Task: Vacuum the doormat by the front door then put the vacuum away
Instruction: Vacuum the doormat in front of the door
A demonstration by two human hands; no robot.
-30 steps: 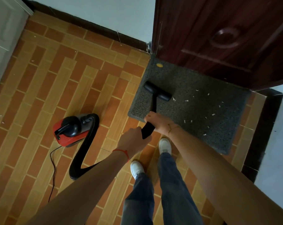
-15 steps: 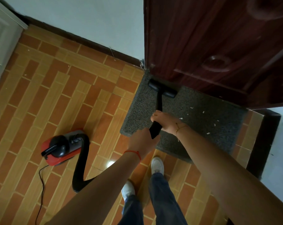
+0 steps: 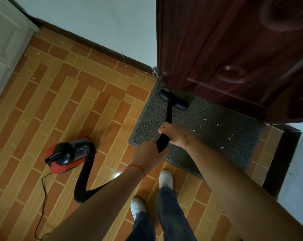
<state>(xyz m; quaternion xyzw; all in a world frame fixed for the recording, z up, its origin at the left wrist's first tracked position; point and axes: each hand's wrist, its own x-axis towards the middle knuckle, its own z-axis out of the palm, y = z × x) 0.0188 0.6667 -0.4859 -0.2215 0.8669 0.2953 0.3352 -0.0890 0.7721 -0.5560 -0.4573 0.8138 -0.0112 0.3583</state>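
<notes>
- Orange and tan brick-pattern floor tiles (image 3: pixel 63 105) covered the entry, with a grey doormat (image 3: pixel 217 136) laid against the foot of a dark red door (image 3: pixel 225 49).
- On the doormat's near edge, the right hand (image 3: pixel 177 134) was curled around the black wand (image 3: pixel 168 117), gripping it from above.
- Just off the doormat's near-left corner, the left hand (image 3: pixel 147 155) clasped the wand's lower end, a red string (image 3: pixel 137 166) at its wrist.
- From the hands the wand ran up the doormat to the black nozzle head (image 3: pixel 173 100), which lay flat on the pile at the doormat's far-left corner, tight under the door's bottom edge.
- White scraps (image 3: pixel 217 124) dotted the doormat's right half, well apart from the nozzle head.
- Left of the doormat, on open tile, stood the red and black vacuum body (image 3: pixel 67 155); its black hose (image 3: pixel 84 178) looped toward the person, and a thin cord (image 3: pixel 42 197) trailed away from it.
- Below the doormat's near edge, two white shoes (image 3: pixel 165 178) stood on the tiles.
- Right of the doormat, a dark threshold strip (image 3: pixel 283 159) bordered it, and a white wall (image 3: pixel 95 23) with a dark skirting board rose beyond its left side.
</notes>
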